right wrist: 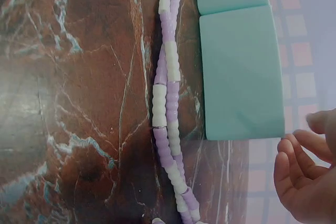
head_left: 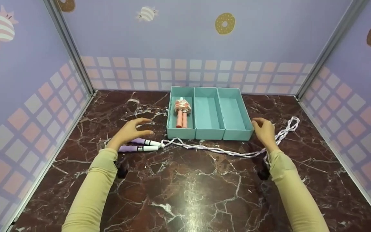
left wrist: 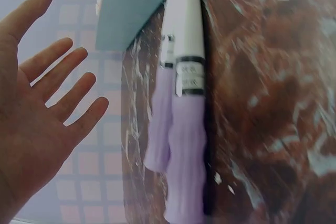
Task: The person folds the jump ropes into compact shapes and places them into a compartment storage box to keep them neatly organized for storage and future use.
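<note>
A beaded jump rope (head_left: 201, 147) in purple and white lies across the table in front of a teal box (head_left: 210, 134) with three compartments. Its two purple-and-white handles (left wrist: 186, 124) lie side by side at the left. My left hand (head_left: 130, 131) is over these handles, fingers spread and nothing held. At the box's right front corner is my right hand (head_left: 265, 131), fingers loosely bent; whether they touch the box I cannot tell. A bundled jump rope with pink handles (head_left: 182, 117) lies in the left compartment; the middle and right compartments hold nothing.
Patterned panels (head_left: 185, 38) enclose the back and both sides of the dark marbled table (head_left: 185, 193). The beaded cord's looped end (head_left: 293, 124) extends past my right hand toward the right back.
</note>
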`<control>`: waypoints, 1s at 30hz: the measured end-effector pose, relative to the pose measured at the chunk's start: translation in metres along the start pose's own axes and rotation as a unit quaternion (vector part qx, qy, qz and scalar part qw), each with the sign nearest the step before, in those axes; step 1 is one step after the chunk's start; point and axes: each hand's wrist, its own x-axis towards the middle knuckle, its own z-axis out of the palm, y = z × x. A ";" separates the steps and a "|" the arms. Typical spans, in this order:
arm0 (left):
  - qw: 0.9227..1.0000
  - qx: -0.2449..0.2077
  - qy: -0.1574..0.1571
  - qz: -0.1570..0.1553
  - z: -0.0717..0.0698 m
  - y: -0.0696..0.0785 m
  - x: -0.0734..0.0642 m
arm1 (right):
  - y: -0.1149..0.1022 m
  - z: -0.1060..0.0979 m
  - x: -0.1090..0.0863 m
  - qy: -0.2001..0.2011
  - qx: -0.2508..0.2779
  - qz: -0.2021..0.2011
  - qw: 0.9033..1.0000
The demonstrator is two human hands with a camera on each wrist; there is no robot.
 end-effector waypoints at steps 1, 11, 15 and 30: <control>1.000 0.001 0.001 0.000 0.000 -0.002 -0.001 | -0.001 -0.001 -0.001 0.010 0.003 0.001 1.000; 1.000 -0.007 -0.016 -0.005 0.006 -0.019 -0.017 | -0.006 -0.005 -0.006 0.051 0.011 0.010 0.999; 0.999 -0.020 -0.025 0.002 0.011 -0.024 -0.022 | -0.009 -0.005 -0.008 0.060 0.016 0.002 0.998; 0.996 0.045 -0.073 -0.001 0.019 -0.029 -0.032 | -0.013 -0.002 -0.013 0.043 0.025 -0.027 0.998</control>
